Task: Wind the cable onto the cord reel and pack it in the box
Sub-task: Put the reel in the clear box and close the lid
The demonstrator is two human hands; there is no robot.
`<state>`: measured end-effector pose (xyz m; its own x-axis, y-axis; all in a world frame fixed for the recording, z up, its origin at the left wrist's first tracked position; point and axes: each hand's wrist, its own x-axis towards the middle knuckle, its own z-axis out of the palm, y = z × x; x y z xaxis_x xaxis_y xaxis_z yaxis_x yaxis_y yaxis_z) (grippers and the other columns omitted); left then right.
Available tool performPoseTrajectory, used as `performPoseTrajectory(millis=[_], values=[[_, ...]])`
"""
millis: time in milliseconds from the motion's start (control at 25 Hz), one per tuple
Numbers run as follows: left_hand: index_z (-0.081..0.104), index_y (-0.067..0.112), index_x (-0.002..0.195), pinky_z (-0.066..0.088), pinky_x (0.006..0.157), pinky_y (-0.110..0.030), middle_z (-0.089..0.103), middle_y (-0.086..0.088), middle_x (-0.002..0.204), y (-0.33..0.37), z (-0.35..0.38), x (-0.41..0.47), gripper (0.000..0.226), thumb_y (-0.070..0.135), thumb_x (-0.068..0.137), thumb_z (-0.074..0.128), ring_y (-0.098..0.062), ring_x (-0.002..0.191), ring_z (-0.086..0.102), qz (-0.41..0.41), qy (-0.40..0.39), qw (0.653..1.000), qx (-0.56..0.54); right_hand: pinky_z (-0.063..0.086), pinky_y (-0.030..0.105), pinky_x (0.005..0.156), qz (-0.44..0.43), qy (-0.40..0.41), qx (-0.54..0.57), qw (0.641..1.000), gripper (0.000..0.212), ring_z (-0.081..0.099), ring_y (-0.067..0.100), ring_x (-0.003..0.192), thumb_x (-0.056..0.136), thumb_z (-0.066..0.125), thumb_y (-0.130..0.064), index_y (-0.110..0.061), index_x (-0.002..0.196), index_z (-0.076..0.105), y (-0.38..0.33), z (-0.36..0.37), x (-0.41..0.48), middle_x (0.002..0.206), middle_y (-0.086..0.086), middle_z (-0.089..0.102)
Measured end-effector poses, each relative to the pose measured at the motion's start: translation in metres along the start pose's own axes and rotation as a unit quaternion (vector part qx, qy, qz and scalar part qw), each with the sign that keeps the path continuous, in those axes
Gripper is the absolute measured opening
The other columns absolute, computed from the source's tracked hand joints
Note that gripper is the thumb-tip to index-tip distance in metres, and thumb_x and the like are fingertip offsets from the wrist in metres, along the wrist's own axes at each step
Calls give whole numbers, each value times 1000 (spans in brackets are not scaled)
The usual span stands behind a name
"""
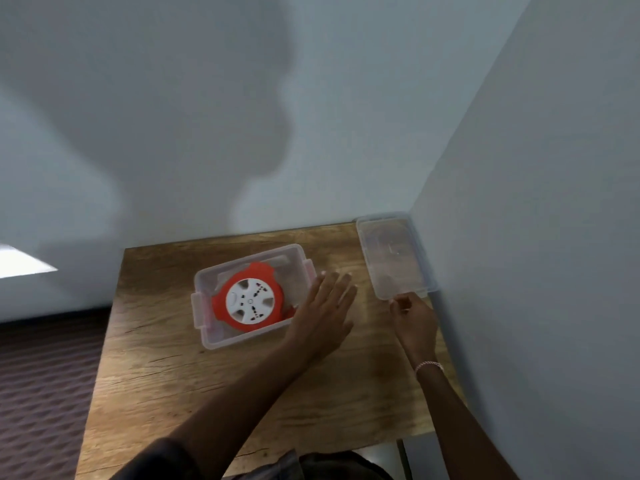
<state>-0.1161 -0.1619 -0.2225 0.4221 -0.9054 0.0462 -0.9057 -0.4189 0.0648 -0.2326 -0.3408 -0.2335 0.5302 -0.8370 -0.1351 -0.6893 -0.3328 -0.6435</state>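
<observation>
My right hand pinches the clear plastic lid; my left hand hovers flat, empty. The red-and-white cord reel may sit proud of the transparent box, blocking closure.

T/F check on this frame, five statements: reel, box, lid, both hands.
1. The cord reel lies inside the box. True.
2. The lid is snapped onto the box. False: it lies on the table by the right wall, apart from the box.
3. The right hand is at the lid's near edge. True.
4. The left hand grips the reel. False: it is open, fingers spread, beside the box's right end.
5. The reel is blue. False: it is orange-red with a white socket face.
</observation>
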Motion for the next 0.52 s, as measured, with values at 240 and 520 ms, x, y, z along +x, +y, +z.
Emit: performPoseTrajectory(millis=[240,520], values=[[10,6,167,11,130,-60,4,-21,176,27,35,57,88,62,105,39,-43,163,5,-42,-192,978,71,60,47,85,223,-6,178,958,27,77,36,78,95,68,-30,-5,87,75,33,-6,41,77,18,78],[-17,14,165,10,129,-58,-27,-13,173,20,57,62,101,63,103,45,-39,162,-16,-85,-300,950,-20,62,36,72,318,12,354,880,15,70,25,64,91,74,-4,1,79,67,39,7,63,83,22,72]])
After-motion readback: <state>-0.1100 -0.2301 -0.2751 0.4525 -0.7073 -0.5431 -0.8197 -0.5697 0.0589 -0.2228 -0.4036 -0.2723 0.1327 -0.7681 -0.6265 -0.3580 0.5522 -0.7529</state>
